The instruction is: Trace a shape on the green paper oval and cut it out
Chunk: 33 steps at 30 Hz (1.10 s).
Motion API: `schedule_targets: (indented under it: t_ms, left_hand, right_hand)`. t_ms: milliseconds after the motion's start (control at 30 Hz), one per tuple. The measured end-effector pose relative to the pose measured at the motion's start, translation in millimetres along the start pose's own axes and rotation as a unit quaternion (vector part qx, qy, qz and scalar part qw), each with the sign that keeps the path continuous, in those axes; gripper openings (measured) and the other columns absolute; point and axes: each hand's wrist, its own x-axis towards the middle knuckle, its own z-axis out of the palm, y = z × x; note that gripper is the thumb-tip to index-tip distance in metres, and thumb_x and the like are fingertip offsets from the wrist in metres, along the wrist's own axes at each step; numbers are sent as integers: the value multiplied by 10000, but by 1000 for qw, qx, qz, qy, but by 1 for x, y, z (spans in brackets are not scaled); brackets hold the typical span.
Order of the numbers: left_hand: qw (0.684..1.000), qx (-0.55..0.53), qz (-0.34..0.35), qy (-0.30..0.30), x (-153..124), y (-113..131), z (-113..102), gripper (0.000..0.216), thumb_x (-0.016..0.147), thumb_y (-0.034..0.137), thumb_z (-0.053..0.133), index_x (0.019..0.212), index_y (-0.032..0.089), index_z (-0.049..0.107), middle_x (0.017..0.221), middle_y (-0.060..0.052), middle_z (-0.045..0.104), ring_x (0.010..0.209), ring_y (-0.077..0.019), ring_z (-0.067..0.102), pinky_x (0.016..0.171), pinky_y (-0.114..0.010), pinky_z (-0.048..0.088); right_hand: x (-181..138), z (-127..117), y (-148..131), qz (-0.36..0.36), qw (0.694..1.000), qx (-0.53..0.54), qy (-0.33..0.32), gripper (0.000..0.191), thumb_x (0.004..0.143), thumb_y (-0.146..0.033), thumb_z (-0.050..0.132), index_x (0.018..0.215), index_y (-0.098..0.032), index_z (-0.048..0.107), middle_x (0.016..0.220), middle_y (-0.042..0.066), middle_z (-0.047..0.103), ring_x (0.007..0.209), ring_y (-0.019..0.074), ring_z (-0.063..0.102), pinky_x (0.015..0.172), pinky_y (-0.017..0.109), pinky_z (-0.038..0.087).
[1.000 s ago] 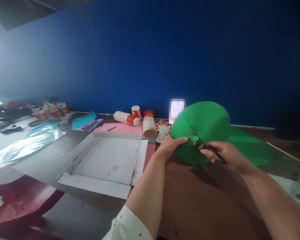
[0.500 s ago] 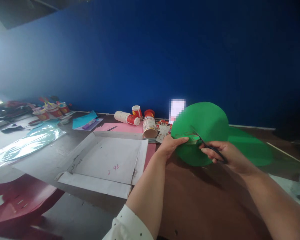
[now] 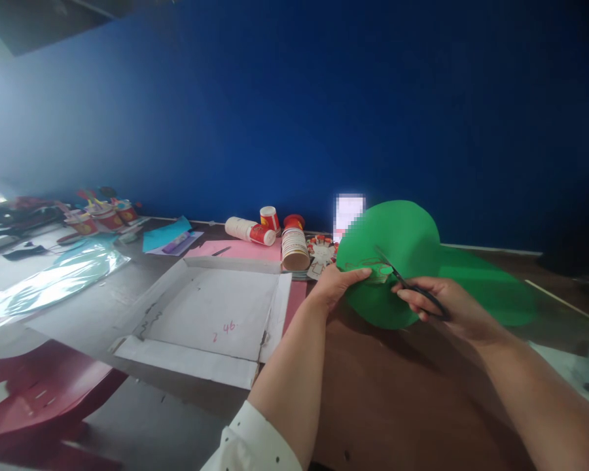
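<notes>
A rounded sheet of green paper (image 3: 402, 229) is held up over the brown table (image 3: 373, 399). My left hand (image 3: 336, 286) grips its left side, thumb on the front and the other fingers hidden behind. Near its middle the paper has pencil-like lines and a small cut opening. In my right hand (image 3: 444, 304) is a pair of black scissors (image 3: 429, 297), with the fingers closed round the handles. The blades lie at the opening, pointing up and left. Behind my right hand, another green sheet (image 3: 485, 288) lies on the table.
To the left lies a shallow white cardboard box lid (image 3: 196, 314). Stacked paper cups (image 3: 294, 248) lie behind it on pink paper (image 3: 235, 248). A red chair (image 3: 53, 392) stands at lower left. A blue wall (image 3: 275, 118) bounds the back, and a thin stick (image 3: 564, 301) lies at right.
The green paper has turned slightly in my left hand, its right edge shifting left. The scissors stay at the cut opening, and both hands have barely moved.
</notes>
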Motion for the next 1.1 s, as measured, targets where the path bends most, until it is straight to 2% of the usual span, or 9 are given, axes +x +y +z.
schedule_targets:
  t_ms: [133,400,567,900,1100]
  left_hand:
    - [1000,-1,3,-4,2,0,-1,497,542,336,942,986,167,796,1037,-88,785,923,-250,716,972,-414,506]
    - [999,-27,-6,32,6,-4,-1,519,483,363,968,920,147,789,899,-82,786,811,-232,724,915,-410,527]
    - [998,-26,-5,54,6,-3,0,504,487,362,968,902,146,782,894,-95,785,810,-243,730,884,-408,542]
    - [998,-32,6,60,6,-2,1,520,498,380,963,919,144,768,871,-81,778,754,-214,716,876,-408,551]
    - [998,-10,10,53,6,-1,1,537,507,401,954,943,147,768,891,-99,780,810,-250,724,906,-440,548]
  right_hand:
    - [0,-2,-2,8,1000,-4,-4,529,568,-612,878,848,-176,774,579,-34,589,479,72,475,462,212,363]
    - [-4,-1,-11,14,1000,-15,-8,540,547,-624,878,831,-177,772,545,-50,550,467,66,469,438,197,357]
    - [-4,-1,-13,14,1000,-19,-7,527,558,-612,878,840,-180,770,550,-51,547,479,64,466,445,193,372]
    - [-7,-1,-16,8,999,-36,2,514,573,-619,860,842,-188,784,554,-46,550,471,74,465,434,213,384]
    - [-6,-1,-17,5,999,-39,4,511,562,-619,869,837,-196,793,567,-33,574,472,84,488,434,223,411]
